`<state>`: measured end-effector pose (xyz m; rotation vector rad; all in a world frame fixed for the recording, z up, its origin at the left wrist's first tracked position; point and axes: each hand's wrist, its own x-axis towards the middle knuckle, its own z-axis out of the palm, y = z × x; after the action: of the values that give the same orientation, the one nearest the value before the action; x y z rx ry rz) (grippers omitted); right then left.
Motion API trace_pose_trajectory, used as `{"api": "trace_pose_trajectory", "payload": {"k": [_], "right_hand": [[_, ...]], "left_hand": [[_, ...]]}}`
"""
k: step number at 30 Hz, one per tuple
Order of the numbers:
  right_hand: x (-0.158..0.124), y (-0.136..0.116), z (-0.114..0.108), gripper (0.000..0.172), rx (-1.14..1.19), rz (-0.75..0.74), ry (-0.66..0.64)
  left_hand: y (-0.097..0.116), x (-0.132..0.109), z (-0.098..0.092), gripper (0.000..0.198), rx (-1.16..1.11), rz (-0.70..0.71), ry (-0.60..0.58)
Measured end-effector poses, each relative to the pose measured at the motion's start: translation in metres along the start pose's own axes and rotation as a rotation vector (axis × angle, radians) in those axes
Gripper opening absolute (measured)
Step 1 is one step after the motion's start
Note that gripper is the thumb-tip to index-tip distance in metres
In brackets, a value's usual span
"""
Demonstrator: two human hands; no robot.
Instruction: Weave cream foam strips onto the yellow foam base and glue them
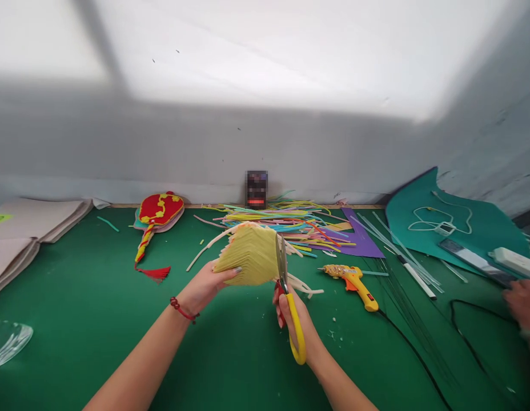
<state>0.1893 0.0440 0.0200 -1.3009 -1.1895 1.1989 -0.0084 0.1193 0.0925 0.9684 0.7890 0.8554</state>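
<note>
My left hand (209, 282) grips a yellow ribbed piece (250, 257) by its lower left side, the thumb lying across its face. The piece has slanting rows like pleats, and pale pink fuzzy strips (213, 238) stick out around it. In my right hand (297, 319) is a pair of scissors (294, 319) with a yellow and a red handle loop. Their blades point up along the right edge of the yellow piece; whether they are cutting into it I cannot tell.
Several coloured pipe cleaners (265, 217) lie behind on the green tabletop (231, 354). A red fan-shaped craft (160, 211) with a tassel is at left. To the right are a yellow glue gun (354, 282), glue sticks (402, 251), a teal sheet (457, 211) and another person's hand (522, 302).
</note>
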Motion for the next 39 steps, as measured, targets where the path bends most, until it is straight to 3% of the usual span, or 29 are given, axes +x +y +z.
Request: {"api": "trace_pose_trajectory", "payload": {"k": [5,8,10,14,17,23,29,39], "right_hand": [[0.002,0.004,0.003,0.058,-0.045,-0.032,0.056],[0.000,0.000,0.005,0.058,-0.025,-0.040,0.057],[-0.002,-0.004,0.005,0.057,-0.007,-0.061,0.020],[-0.008,-0.009,0.004,0.055,0.003,-0.074,-0.128],[-0.010,-0.007,0.003,0.055,-0.020,-0.039,-0.162],[-0.008,-0.005,0.004,0.053,-0.050,0.001,-0.138],[-0.004,-0.008,0.002,0.058,0.031,0.045,0.021],[-0.003,-0.019,0.008,0.064,0.116,0.103,0.077]], "left_hand": [[0.002,0.001,-0.009,0.036,0.200,-0.096,0.016],[0.000,0.002,-0.007,0.043,0.143,-0.127,0.072],[0.001,0.003,-0.004,0.049,0.043,-0.070,0.139],[0.007,0.003,0.002,0.055,-0.207,0.176,0.308],[0.010,0.002,0.006,0.053,-0.322,0.266,0.362],[0.002,-0.001,0.019,0.055,-0.369,0.250,0.313],[-0.014,-0.002,0.034,0.064,-0.357,0.160,0.274],[-0.035,-0.005,0.049,0.062,-0.443,0.138,0.276]]}}
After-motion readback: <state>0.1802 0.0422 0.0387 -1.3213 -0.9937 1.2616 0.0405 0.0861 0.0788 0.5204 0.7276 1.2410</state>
